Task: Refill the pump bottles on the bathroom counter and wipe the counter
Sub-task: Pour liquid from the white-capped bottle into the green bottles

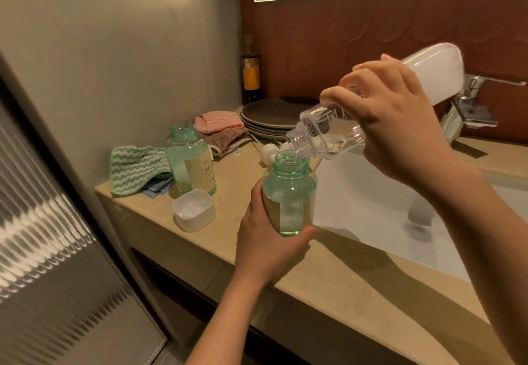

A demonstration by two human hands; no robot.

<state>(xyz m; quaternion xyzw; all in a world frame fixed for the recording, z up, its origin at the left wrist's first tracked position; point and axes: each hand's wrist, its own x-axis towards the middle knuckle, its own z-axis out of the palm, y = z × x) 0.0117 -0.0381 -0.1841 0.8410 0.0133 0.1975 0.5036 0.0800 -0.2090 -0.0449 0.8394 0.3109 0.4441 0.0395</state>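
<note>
Left hand [267, 246] gripping green bottle [288, 196], right hand [397, 124] tipping clear bottle [328, 133] above

Cap [193, 209] before bottle [192, 164] on counter [328, 279]

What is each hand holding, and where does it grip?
The left hand grips the green bottle round its lower body. The right hand grips the tilted clear bottle round its middle.

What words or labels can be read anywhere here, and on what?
"FRES", first letter unsure, cut off: top of the label on the standing green bottle.
"YA", cut off: lower on that label; the characters between are too small.
Dark bottle, orange label: blurred.
Cloth tag: too small.
</note>
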